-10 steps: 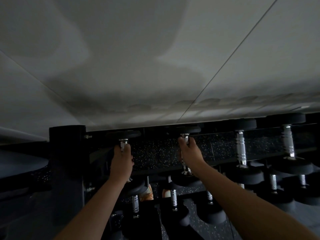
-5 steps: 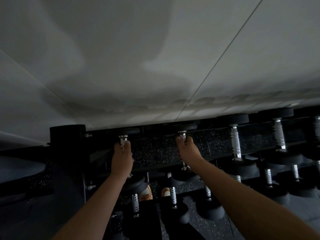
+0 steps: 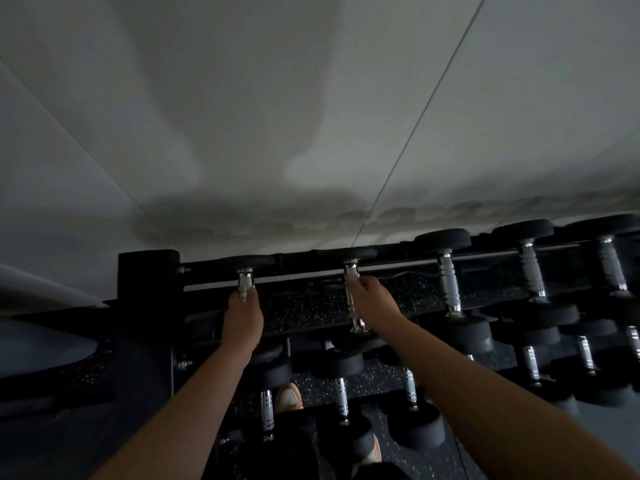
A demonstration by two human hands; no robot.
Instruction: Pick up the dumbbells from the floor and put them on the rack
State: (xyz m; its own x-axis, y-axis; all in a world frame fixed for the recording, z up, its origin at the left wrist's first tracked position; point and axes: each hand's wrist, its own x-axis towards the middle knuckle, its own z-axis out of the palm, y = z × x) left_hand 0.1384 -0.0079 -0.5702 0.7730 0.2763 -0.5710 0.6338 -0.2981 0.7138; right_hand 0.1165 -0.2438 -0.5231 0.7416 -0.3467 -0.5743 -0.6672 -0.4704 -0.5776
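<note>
A black dumbbell rack (image 3: 149, 282) stands against a pale wall. My left hand (image 3: 242, 320) is wrapped around the chrome handle of the left dumbbell (image 3: 246, 278), which rests at the left end of the top tier. My right hand (image 3: 375, 306) sits on the handle of a second dumbbell (image 3: 352, 271) beside it; its fingers look loosened, and the lower handle shows bare. Both dumbbells have black round heads, far heads at the back rail.
More black dumbbells (image 3: 450, 289) fill the top tier to the right, and others (image 3: 341, 393) lie on the tier below. The rack's upright post stands at the left end. My orange shoes (image 3: 289, 396) show on the speckled floor under the rack.
Both dumbbells have settled further back on the top tier. My right hand has slid up the handle and loosened. The view has shifted left.
</note>
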